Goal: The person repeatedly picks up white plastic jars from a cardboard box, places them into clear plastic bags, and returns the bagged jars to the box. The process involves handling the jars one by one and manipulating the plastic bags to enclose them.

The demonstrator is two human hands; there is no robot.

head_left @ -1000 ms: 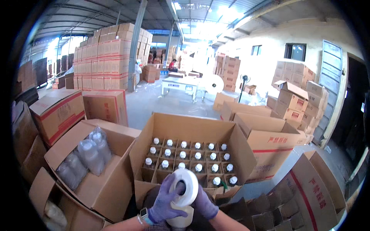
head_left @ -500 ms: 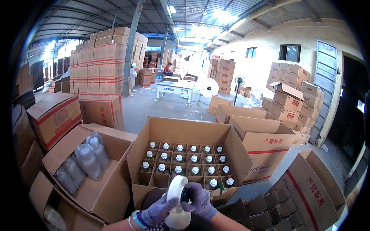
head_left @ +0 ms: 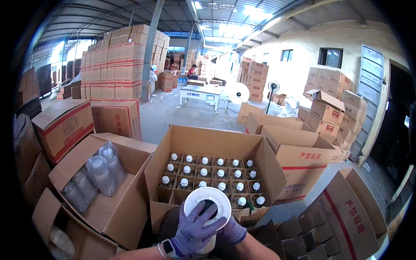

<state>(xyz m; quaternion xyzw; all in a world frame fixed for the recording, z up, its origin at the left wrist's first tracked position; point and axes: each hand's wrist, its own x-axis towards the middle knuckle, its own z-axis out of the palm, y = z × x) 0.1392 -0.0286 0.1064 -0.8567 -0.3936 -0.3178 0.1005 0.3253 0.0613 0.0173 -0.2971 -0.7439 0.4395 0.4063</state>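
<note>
In front of me is a white plastic piece (head_left: 219, 197) with a wide round rim and a dark centre, above a white rounded body (head_left: 207, 246). I cannot make out how the two join. My left hand (head_left: 190, 236), gloved in purple-grey, lies across the rim's face, its fingers bent over the dark centre. Against the lower right side is my right hand (head_left: 234, 230), gloved alike, its fingers mostly hidden behind the rim. Just beyond stands an open carton (head_left: 212, 141) with cardboard dividers, where several white-capped bottles (head_left: 203, 172) sit upright in the cells.
At left, an open carton (head_left: 125, 208) holds clear bagged bottles (head_left: 101, 175). Lower right, another open carton (head_left: 346, 216) has dividers inside. More open cartons (head_left: 299, 169) stand behind it. Farther off are a white machine table (head_left: 200, 94), a fan (head_left: 273, 86), stacked boxes (head_left: 115, 65) and a person (head_left: 192, 71).
The white rim has turned from edge-on to face me. My left hand has moved up over its face; my right hand has shifted right and lower, partly behind it.
</note>
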